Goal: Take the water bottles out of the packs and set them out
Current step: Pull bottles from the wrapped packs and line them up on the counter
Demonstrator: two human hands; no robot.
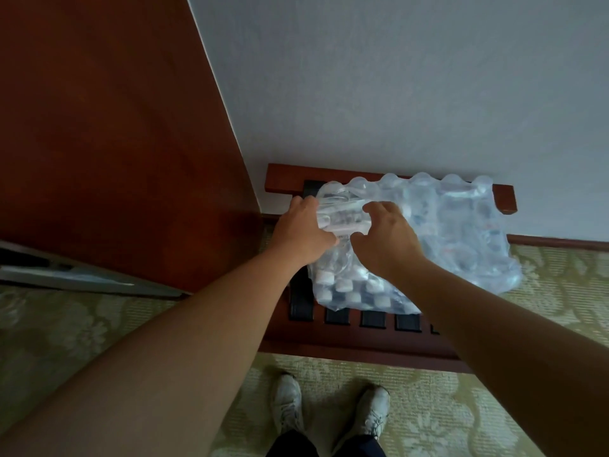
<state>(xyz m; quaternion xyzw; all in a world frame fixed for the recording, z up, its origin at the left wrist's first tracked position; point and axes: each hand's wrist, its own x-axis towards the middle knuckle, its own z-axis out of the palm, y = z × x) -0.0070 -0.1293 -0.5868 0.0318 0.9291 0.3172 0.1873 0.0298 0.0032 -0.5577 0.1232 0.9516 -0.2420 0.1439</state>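
A shrink-wrapped pack [461, 232] of water bottles lies on a dark-red wooden surface [362, 352] strung with black straps [336, 316], pushed against a finely textured pale wall [395, 77]. Its clear film is glossy and bulges in rounded lumps; white caps [346, 285] show through the near edge. The left hand [301, 230] curls its fingers round the pack's left end, and the right hand [385, 240] claws bent fingers into the film beside it. A polished reddish wood panel [99, 127] stands left, above a patterned green carpet [99, 324] and white shoes [286, 404].

Green floral carpet [461, 407]; reddish-brown rack [362, 352].
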